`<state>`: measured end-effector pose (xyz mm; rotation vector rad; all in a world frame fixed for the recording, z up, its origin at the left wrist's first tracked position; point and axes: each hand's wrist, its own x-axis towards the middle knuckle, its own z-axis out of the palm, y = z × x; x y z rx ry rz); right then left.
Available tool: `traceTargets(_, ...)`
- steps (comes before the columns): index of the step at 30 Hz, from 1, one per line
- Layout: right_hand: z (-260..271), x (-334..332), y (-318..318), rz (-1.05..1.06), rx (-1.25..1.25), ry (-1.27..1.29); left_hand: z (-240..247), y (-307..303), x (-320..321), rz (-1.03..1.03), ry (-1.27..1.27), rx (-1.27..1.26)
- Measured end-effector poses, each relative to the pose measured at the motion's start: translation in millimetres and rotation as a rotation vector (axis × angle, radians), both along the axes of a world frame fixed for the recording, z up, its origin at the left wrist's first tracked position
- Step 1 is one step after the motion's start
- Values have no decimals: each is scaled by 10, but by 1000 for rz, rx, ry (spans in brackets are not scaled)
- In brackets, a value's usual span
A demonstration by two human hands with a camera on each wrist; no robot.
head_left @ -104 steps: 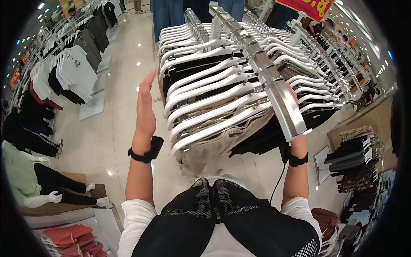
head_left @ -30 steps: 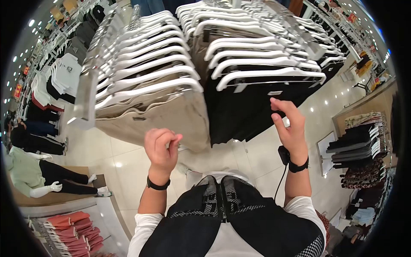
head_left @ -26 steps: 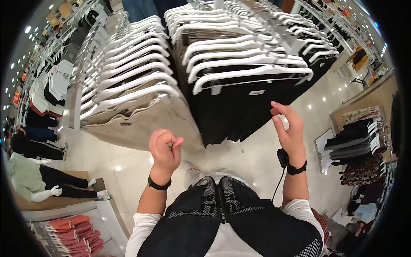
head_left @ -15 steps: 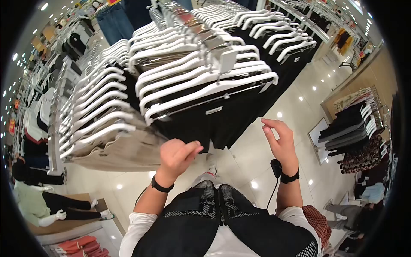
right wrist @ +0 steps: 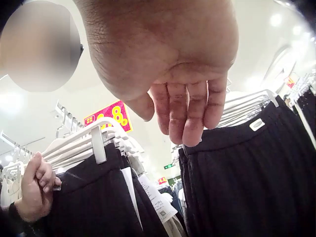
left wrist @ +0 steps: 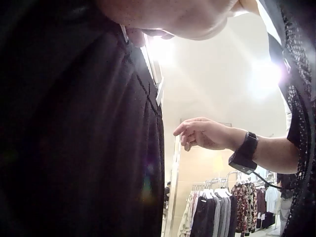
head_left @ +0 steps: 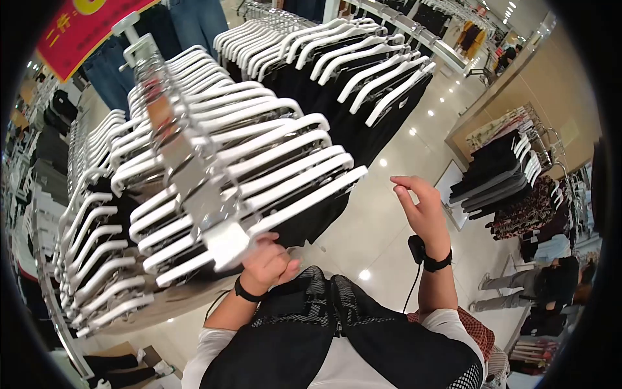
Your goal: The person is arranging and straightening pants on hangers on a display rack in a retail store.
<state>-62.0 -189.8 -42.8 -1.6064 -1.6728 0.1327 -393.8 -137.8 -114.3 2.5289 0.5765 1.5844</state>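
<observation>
My left hand [head_left: 265, 264] is at the front end of a metal rail [head_left: 184, 168], just below the foremost white hanger [head_left: 311, 202]. In the right wrist view, its loosely bent fingers lie right at the waistband of black trousers [right wrist: 89, 185] clipped to that hanger. The dark cloth of these trousers [left wrist: 89, 133] fills much of the left wrist view. My right hand [head_left: 421, 206] hovers to the right of the rack over the floor, holding nothing, fingers relaxed and slightly bent. A white paper tag [right wrist: 157, 200] hangs beside the trousers.
Beige trousers [head_left: 139, 318] hang on the lower left rail, and more black trousers [head_left: 389, 133] hang at the right. A red sign [head_left: 84, 32] stands at the far left. Along the right wall is another clothes rack [head_left: 495, 178], with a person [head_left: 557, 282] below it.
The view has swung right, so the rack now sits further left and the rail end is closer. My left hand has come up to the front hanger. The right hand stays beside the rack.
</observation>
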Motion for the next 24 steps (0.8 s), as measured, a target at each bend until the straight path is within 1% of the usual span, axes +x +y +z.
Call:
traceTargets(1, -31, 64, 52, -2, -12, 0, 30, 3, 8, 19, 11, -23)
traceTargets(3, -119, 186, 126, -2, -38, 10, -91, -1, 3, 114, 24, -35)
traceTargets(5, -92, 301, 183, -124, -315, 40, -177, 46, 31, 181, 24, -38)
traceTargets(6, -85, 350, 234, -179, -451, 56, -189, 98, 88, 185, -37, 40)
traceTargets(8, -108, 380, 405, -219, -267, 176, -202, 172, 201, 196, -154, 197)
traceTargets(9, -117, 393, 511, -238, -176, 235, -238, 126, 145, 191, -41, 165)
traceTargets(11, -29, 445, 775, -126, 215, 69, -92, 75, 244, 180, 15, 170)
traceTargets(12, 21, 505, 897, -86, 291, -24, -43, 46, 308, 177, 43, 172)
traceTargets(13, 80, 576, 1029, -42, 370, -117, -53, 35, 375, 108, 14, 187)
traceTargets(14, 140, 645, 1164, 4, 450, -208, -23, 4, 467, 157, 11, 216)
traceTargets(16, 251, 715, 1410, 115, 371, -330, 62, -94, 674, 261, 9, 272)
traceTargets(17, 206, 783, 1539, 150, 325, -407, 62, -70, 787, 246, 5, 365)
traceTargets(20, 178, 872, 1620, 210, 374, -361, -33, -165, 1210, 168, -21, 402)
traceTargets(21, 170, 925, 1617, 233, 400, -339, -41, -186, 1352, 150, 29, 422)
traceTargets(24, 152, 1201, 1602, 363, 455, -321, 14, -236, 1908, 54, 10, 278)
